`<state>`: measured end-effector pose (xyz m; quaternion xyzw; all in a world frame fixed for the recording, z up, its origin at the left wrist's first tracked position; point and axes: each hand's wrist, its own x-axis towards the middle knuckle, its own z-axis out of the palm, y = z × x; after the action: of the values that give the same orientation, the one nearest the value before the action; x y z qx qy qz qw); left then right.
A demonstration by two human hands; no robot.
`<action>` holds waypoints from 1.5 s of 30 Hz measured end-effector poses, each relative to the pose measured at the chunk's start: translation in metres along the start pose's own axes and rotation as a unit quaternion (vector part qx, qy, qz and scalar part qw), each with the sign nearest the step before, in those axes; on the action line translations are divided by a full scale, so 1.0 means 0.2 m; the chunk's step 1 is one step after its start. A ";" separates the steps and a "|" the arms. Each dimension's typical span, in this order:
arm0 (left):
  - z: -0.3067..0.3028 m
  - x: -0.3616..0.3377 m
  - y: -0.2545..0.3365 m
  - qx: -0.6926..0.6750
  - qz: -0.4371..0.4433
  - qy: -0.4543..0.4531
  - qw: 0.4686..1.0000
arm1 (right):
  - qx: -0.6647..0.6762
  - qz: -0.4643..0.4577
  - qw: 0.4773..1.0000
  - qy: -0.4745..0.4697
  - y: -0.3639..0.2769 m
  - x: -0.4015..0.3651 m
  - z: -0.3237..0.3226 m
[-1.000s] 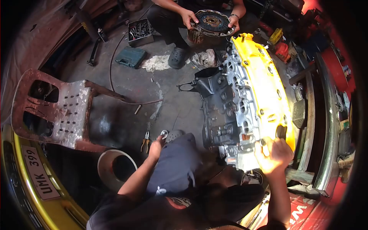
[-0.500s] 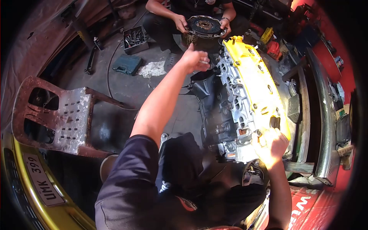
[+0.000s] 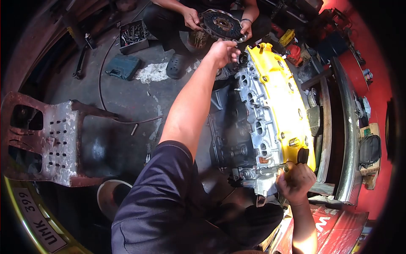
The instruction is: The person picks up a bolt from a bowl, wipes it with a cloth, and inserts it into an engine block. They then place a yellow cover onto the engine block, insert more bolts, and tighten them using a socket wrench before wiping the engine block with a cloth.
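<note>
An engine with a bright yellow valve cover [image 3: 284, 101] stands in front of me, its grey cylinder head [image 3: 259, 127] showing a row of ports along the left side. My left hand [image 3: 224, 53] reaches to the far end of the engine, fingers loosely bent and apart, with nothing seen in them. Close beyond it, another person's hands [image 3: 192, 19] hold a clutch disc and cover [image 3: 222, 24]. At the near end, my right hand [image 3: 298, 182] is curled over the engine's edge beside the black oil cap [image 3: 303, 155]; its fingertips are partly hidden.
To the left stands a worn plastic chair [image 3: 63, 137]. A toolbox of tools [image 3: 134, 36] and a teal case [image 3: 122, 66] are on the floor, near a small metal cylinder [image 3: 134, 129]. A bumper-like bar [image 3: 350, 139] lies right of the engine. A yellow car's front [image 3: 19, 178] is at lower left.
My left hand has moved closer to the engine's far end, its fingers bending more. The right hand stays at the near end. The view has shifted, so the chair appears further left.
</note>
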<state>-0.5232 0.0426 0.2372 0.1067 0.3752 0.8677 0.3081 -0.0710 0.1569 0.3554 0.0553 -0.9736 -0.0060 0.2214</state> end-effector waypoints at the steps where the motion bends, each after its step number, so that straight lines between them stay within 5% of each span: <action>1: -0.05 0.05 -0.01 -0.065 0.009 -0.036 0.997 | -0.006 -0.003 1.000 -0.002 0.00 0.00 0.00; 3: -0.03 0.03 0.03 -0.144 0.012 -0.022 0.989 | -0.016 0.000 1.000 -0.003 0.00 -0.01 0.01; 5: -0.01 0.07 0.03 -0.084 0.062 0.001 0.995 | -0.018 0.010 1.000 -0.003 -0.01 -0.01 0.00; 8: 0.01 0.20 0.06 0.015 0.001 0.006 1.000 | -0.018 0.010 1.000 -0.002 -0.02 0.02 0.00; 9: 0.10 0.20 0.05 0.172 0.019 0.110 0.979 | -0.016 0.008 1.000 -0.002 -0.02 0.02 0.00; 11: 0.20 0.19 0.05 0.400 0.012 0.222 0.889 | -0.017 0.006 1.000 -0.001 -0.02 0.02 0.00; 12: 0.22 0.15 0.09 0.479 -0.036 0.201 0.854 | -0.019 0.007 1.000 0.001 -0.02 0.02 0.00; 15: 0.19 0.15 0.04 0.680 0.056 0.239 0.691 | -0.025 0.004 1.000 0.000 -0.03 0.03 0.00; 17: 0.19 0.09 0.09 0.716 0.005 0.185 0.673 | -0.024 0.003 1.000 0.006 -0.03 0.04 0.00; 23: 0.08 0.12 0.07 0.746 -0.019 0.207 0.632 | -0.015 -0.005 1.000 0.003 -0.02 0.04 0.00; 30: 0.01 0.09 0.02 0.782 0.016 0.210 0.586 | -0.010 -0.006 1.000 0.010 -0.01 0.03 0.01; 33: -0.03 0.10 0.01 0.762 0.032 0.223 0.607 | -0.008 -0.007 1.000 0.013 0.00 0.02 0.01; 37: 0.15 0.05 0.25 0.805 0.130 0.228 0.531 | -0.007 -0.006 1.000 0.008 0.01 0.01 0.01; 38: 0.04 0.19 0.27 0.789 0.351 0.260 0.431 | -0.014 -0.001 1.000 0.009 0.01 0.02 0.01; 39: -0.04 0.31 0.38 0.786 0.450 0.243 0.347 | -0.010 -0.003 1.000 0.004 0.01 0.01 0.01; 40: -0.06 0.35 0.49 0.786 0.439 0.243 0.361 | -0.006 -0.006 1.000 0.002 0.02 0.02 0.01; 43: -0.35 0.63 0.78 0.684 0.301 0.208 0.631 | -0.019 -0.006 1.000 -0.015 0.05 -0.02 0.02; 45: -0.45 0.68 0.88 0.700 0.204 0.219 0.648 | -0.032 -0.016 0.999 -0.023 0.06 -0.02 0.02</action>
<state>-0.7473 -0.0186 0.2943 0.1709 0.8966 0.3859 -0.1340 -0.0698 0.1701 0.3503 0.0639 -0.9767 -0.0426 0.2005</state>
